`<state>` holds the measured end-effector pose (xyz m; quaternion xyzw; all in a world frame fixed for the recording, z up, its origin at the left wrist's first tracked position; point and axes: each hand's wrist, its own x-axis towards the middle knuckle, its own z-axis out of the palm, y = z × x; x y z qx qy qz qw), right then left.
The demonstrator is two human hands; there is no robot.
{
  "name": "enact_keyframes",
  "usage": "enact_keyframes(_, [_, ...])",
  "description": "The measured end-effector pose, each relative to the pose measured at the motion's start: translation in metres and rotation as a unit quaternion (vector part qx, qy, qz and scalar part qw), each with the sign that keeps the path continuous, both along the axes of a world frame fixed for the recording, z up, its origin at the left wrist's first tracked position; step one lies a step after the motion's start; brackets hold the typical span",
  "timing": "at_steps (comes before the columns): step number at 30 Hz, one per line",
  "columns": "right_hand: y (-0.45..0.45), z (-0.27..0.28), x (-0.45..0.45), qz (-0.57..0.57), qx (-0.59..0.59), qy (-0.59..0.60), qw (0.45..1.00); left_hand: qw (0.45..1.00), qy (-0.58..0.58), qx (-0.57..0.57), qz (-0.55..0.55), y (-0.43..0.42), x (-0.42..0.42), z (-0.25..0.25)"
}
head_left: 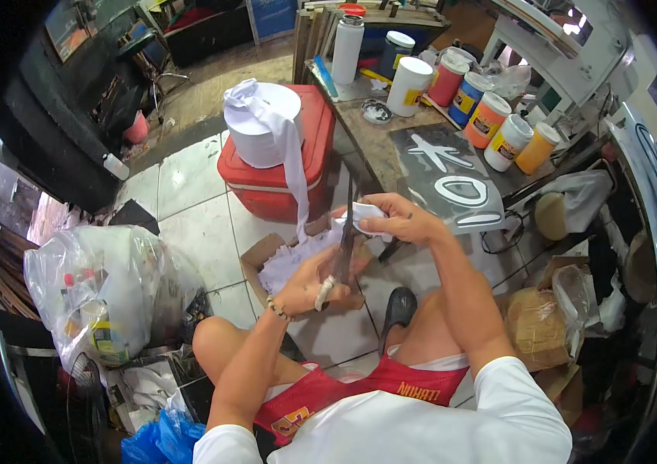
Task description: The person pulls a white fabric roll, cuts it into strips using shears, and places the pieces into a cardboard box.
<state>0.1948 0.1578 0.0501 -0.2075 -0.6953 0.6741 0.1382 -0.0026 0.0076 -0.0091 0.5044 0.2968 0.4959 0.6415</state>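
Note:
My left hand (314, 284) is closed around long dark scissors (346, 232), whose handle has a pale wrapping. The blades point up and away from me, and I cannot make out whether they are spread. In my right hand (404, 220), a small white piece of cloth (368, 216) is pinched right beside the blades. Below, a cardboard box (257, 261) holds a heap of white cloth pieces (290, 264), partly hidden by my left hand. A white cloth strip (295, 170) hangs from a big white roll (266, 127) down toward the box.
The roll stands on a red cooler (317, 158). At right, a workbench (371, 143) carries several paint jars (467, 97) and a black sheet with white lettering (446, 179). A clear bag of bottles (96, 286) sits at left; a wrapped brown package (537, 326) lies at right.

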Motion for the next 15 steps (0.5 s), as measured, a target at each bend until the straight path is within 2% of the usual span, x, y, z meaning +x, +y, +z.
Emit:
enact_keyframes(4, [-0.007, 0.008, -0.007, 0.009, -0.028, 0.041, 0.999, 1.000, -0.012, -0.027, -0.001, 0.003, -0.007, -0.002])
enact_keyframes(6, [0.003, -0.011, -0.005, 0.029, -0.020, 0.038, 0.999, 0.994, 0.021, -0.101, 0.030, 0.002, -0.013, 0.007])
enact_keyframes(8, [0.004, -0.024, -0.008, 0.015, 0.048, -0.020, 0.999, 0.993, 0.041, -0.091, 0.063, 0.002, -0.023, 0.021])
enact_keyframes(10, [0.002, -0.035, -0.020, 0.010, 0.062, 0.000, 0.998, 0.995, 0.026, -0.044, 0.091, 0.005, -0.036, 0.021])
enact_keyframes(12, [0.000, -0.043, -0.036, -0.012, 0.210, -0.020, 0.977, 0.991, -0.009, -0.033, 0.126, 0.006, -0.050, 0.026])
enact_keyframes(13, [-0.002, -0.047, -0.046, -0.005, 0.224, -0.026, 0.974, 0.988, -0.030, -0.010, 0.153, 0.007, -0.058, 0.022])
enact_keyframes(14, [-0.002, -0.061, -0.058, -0.003, 0.219, -0.024, 0.975, 0.984, 0.004, -0.003, 0.180, 0.007, -0.065, 0.026])
enact_keyframes(15, [0.000, -0.082, -0.070, 0.003, 0.282, -0.009, 0.959, 0.981, -0.007, -0.003, 0.195, 0.006, -0.070, 0.026])
